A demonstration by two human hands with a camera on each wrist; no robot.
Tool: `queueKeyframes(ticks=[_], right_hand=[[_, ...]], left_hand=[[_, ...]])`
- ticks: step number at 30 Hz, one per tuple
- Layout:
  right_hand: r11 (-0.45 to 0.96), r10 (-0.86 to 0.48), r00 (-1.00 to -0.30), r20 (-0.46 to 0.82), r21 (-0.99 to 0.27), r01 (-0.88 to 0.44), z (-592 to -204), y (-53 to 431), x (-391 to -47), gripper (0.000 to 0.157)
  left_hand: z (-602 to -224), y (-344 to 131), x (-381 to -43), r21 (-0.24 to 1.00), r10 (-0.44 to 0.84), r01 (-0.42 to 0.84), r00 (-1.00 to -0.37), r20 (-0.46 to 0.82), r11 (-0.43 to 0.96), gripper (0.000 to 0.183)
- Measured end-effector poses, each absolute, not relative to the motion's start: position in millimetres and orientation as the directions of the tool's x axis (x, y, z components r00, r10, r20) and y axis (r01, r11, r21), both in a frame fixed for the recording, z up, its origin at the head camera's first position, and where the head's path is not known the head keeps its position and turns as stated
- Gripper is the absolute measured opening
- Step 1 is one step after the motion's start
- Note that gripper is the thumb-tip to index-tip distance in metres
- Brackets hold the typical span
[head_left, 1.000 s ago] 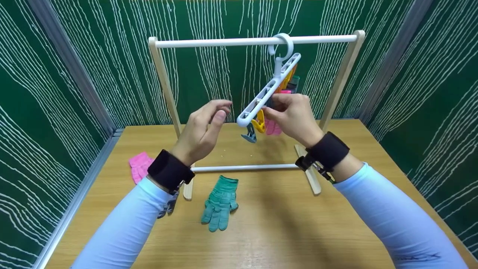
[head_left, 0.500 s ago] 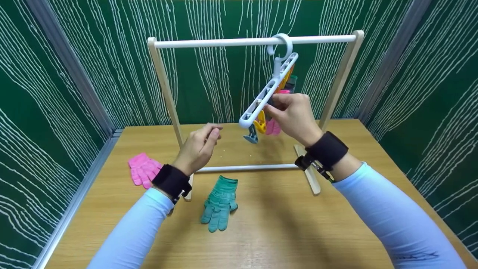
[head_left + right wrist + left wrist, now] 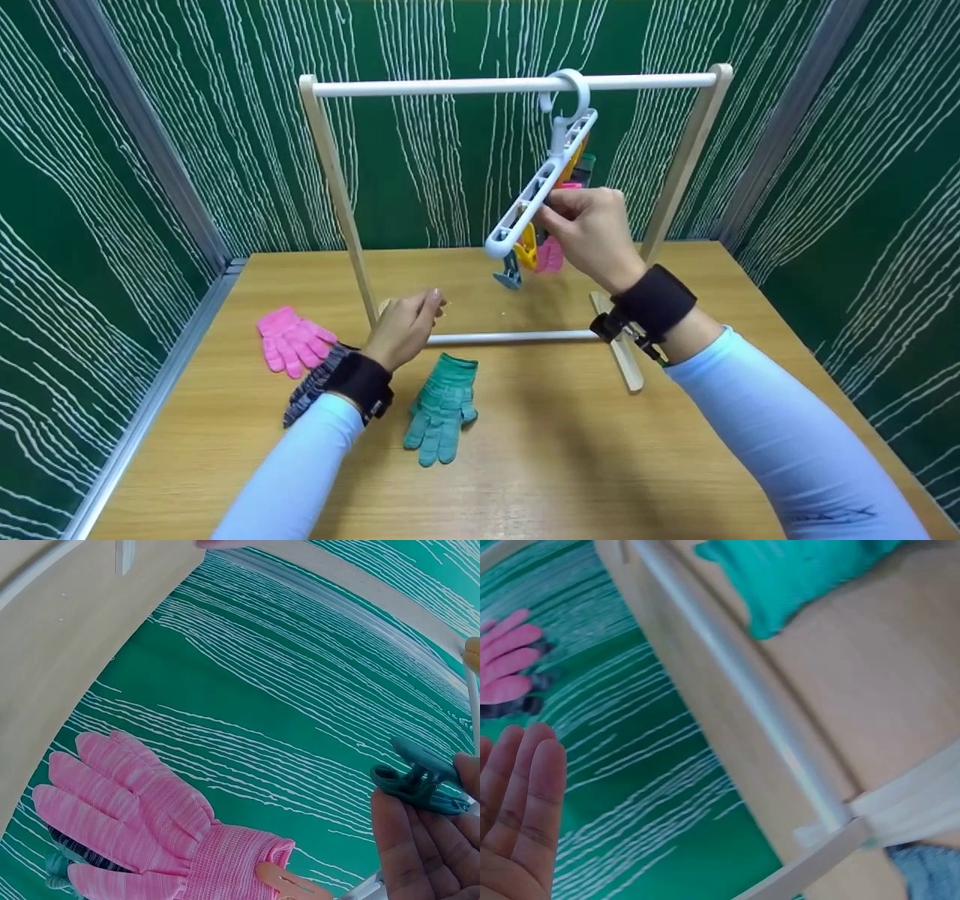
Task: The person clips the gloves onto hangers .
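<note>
So the wooden table point(image 3: 525, 472) is holding everything, and the drying rack point(image 3: 334, 176) is standing on it, with a white clip hanger point(image 3: 555, 166) hanging off its top bar point(image 3: 450, 87). The green glove point(image 3: 442, 409) is lying flat in front, the pink glove point(image 3: 295, 341) is lying off to the left, and the dark marled glove point(image 3: 316, 381) is sitting partly hidden by the left arm. The hung pink glove point(image 3: 142, 802) is dangling from an orange clothespin point(image 3: 289, 881) at its cuff. I'm guessing these knits are light and floppy, so I'd be grabbing the ribbed cuff. The left hand point(image 3: 405, 326) is hovering with fingers pretty straight, gripping nothing I'm seeing. The right hand point(image 3: 596, 232) is pinching a dark teal clothespin point(image 3: 420, 784) right beside the hanger. That's looking like stiff, slick plastic, so I'd be squeezing near the handle ends.
</note>
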State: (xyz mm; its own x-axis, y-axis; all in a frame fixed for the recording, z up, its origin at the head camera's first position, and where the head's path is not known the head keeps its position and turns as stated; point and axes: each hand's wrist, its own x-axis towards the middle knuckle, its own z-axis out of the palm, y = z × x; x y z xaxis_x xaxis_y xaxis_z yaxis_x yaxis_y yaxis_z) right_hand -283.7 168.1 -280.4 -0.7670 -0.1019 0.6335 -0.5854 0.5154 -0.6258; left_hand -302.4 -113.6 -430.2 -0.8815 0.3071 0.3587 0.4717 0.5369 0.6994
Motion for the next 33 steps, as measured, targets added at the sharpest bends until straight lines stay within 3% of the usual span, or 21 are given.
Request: queueKeyframes(ticks=[10,21,27,33], right_hand=[[0.496,-0.068,-0.759,0.648,-0.638,-0.589,-283.6,166.1,-283.7,0.014],[0.485,-0.062,-0.741,0.669,-0.629,-0.608,-283.0,166.2,-284.9,0.013],[0.463,-0.055,-0.73,0.681,-0.63,-0.623,-283.6,166.0,-285.8,0.013],[0.47,-0.056,-0.742,0.668,-0.638,-0.61,-283.1,166.6,-285.9,0.013]], left_hand=[[-458.3,-114.3,-306.2,0.642,0.344,0.388,-0.917,0.2,0.662,0.028],[-475.9,-105.7,-307.6,0.532,0.287,0.227,-0.958,-0.032,0.816,0.045],[-491.3,-98.6,-306.2,0.414,0.262,0.226,-0.964,-0.033,0.882,0.041],[-495.2,-92.9,-308.6,0.36,0.25,0.215,-0.967,-0.056,0.908,0.053]])
